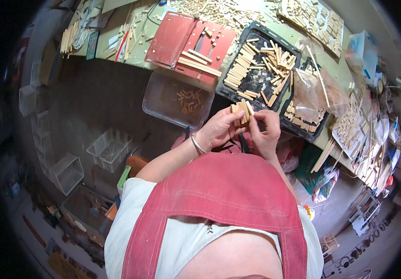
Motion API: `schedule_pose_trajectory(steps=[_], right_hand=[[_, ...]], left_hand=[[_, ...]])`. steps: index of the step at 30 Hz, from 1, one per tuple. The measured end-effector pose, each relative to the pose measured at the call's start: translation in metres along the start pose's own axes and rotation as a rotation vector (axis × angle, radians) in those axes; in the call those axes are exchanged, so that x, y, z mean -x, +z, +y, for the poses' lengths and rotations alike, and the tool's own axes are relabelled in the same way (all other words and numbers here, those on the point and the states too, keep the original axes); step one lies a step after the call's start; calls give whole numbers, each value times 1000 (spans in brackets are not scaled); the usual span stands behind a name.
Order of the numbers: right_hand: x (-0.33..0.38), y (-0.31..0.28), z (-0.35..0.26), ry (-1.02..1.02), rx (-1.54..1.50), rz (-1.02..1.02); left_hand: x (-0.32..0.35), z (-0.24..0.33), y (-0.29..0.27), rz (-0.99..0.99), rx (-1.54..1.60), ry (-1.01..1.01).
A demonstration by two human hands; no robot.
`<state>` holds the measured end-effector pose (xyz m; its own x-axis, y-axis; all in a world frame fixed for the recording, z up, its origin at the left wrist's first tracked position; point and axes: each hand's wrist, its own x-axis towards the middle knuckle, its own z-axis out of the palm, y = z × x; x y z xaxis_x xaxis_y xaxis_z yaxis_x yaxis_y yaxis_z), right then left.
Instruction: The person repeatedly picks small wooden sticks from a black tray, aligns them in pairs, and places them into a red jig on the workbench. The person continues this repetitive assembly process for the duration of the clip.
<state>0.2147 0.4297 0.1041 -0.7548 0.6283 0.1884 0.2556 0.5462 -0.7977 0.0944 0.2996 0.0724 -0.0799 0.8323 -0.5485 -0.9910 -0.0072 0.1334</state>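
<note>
Above the red apron (pixel 228 195), both hands are meeting in front of the black tray (pixel 256 69). The left hand (pixel 216 130) is closing its fingers around a small bundle of wooden sticks (pixel 242 110), and the right hand (pixel 266 131) is pinching the same bundle from the other side. The sticks' long axis is running up and slightly left, toward the clear plastic tub (pixel 177 100). Their lower ends are disappearing inside the fingers, so the count is staying unclear.
</note>
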Motion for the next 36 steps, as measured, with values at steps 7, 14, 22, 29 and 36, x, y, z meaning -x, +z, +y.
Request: schedule_pose_trajectory(steps=[7,14,22,29,36], right_hand=[[-7,7,-10,-128,229,-152],[-14,20,3,-11,273,-158],[-30,26,36,110,230,-197],[-58,20,94,160,231,-222],[-76,38,134,-167,400,-454]], left_hand=[[-10,-12,-8,18,38,81],[-29,-25,-10,105,-54,146],[-59,-19,11,195,-88,150],[-95,-33,1,109,-104,181],[-156,-39,-44,278,-107,182]])
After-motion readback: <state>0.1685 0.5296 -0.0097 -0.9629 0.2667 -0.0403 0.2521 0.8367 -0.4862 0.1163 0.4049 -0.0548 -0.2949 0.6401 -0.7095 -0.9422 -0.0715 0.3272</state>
